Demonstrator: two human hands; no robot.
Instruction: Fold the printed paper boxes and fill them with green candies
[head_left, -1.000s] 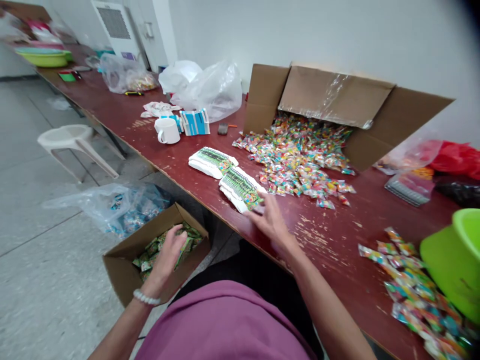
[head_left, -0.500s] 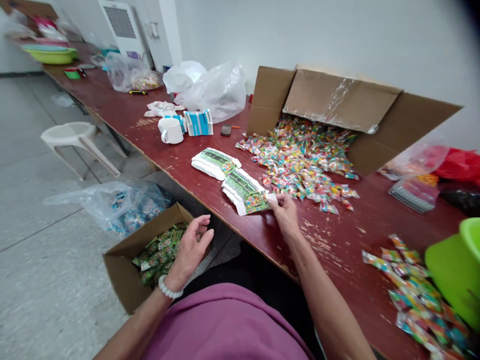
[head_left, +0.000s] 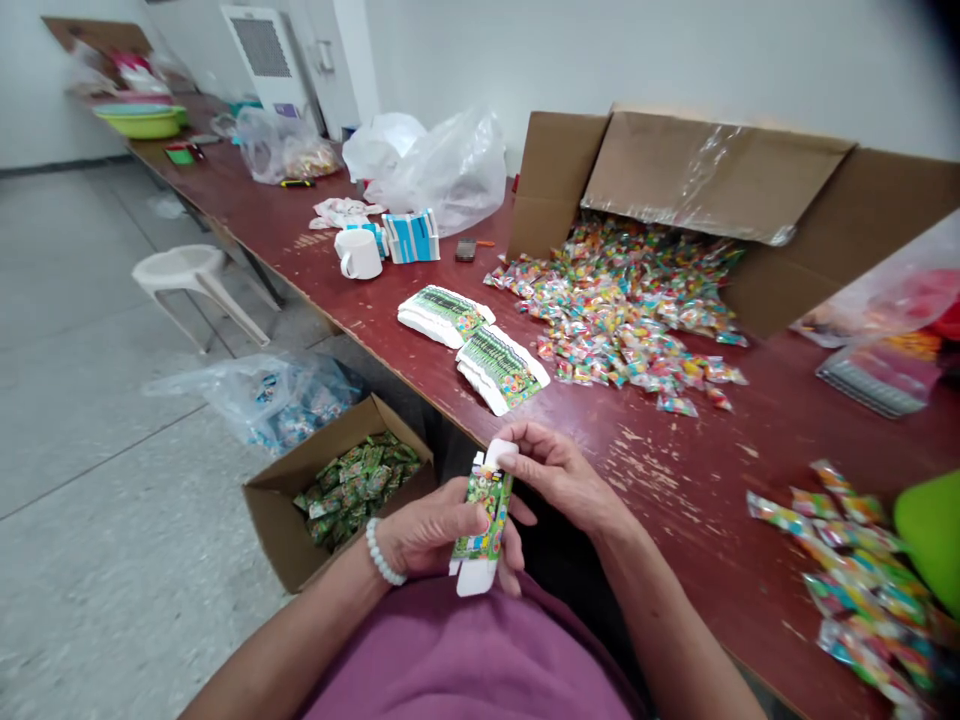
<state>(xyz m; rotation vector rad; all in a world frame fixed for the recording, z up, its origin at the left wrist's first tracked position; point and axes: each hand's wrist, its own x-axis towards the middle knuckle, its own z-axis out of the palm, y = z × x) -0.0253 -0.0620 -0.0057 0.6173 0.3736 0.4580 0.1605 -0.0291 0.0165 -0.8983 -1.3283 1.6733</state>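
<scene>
A small green printed carton (head_left: 482, 515) with white end flaps is held up in front of my lap, past the table's edge. My left hand (head_left: 442, 525) wraps round its body, thumb on the printed face. With thumb and fingers, my right hand (head_left: 555, 472) pinches the white flap at its upper end. Two fanned stacks of flat green cartons (head_left: 504, 366) lie on the table just beyond. Below left, an open cardboard box (head_left: 281, 530) holds many green-wrapped packets (head_left: 364, 485). Wrapped candies (head_left: 630, 335) spill from a large cardboard box (head_left: 697, 185) on the table.
The red table (head_left: 675, 500) runs away to the far left. On it stand a white mug (head_left: 360, 254), blue-striped cartons (head_left: 411, 238) and plastic bags (head_left: 450, 170). More candies (head_left: 862, 570) lie by a green tub (head_left: 934, 530) at right. A white stool (head_left: 180, 268) stands on the floor.
My right hand has drawn one green carton off the near stack and back towards my lap. The carton stands opened out, and my left hand has come across and closed round it.
</scene>
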